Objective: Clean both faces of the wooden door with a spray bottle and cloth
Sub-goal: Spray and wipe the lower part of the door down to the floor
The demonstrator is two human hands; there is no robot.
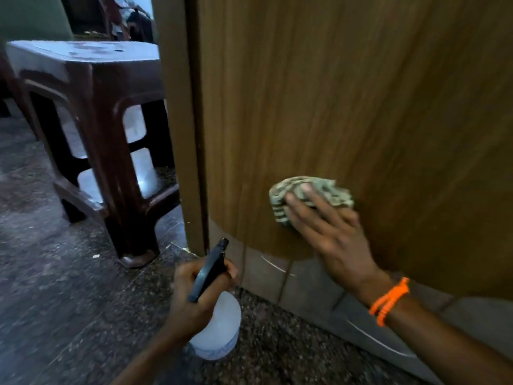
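The brown wooden door fills the right half of the view, seen low near its bottom edge. My right hand presses a bunched striped cloth flat against the door face, fingers spread over it. An orange band circles that wrist. Lower left of it, my left hand grips the neck of a white spray bottle with a black trigger head, its nozzle pointing up toward the door's lower corner.
A dark brown plastic stool stands just left of the door's edge. The floor is dark speckled stone. A grey tiled skirting runs below the door. More furniture shows dimly at the top left.
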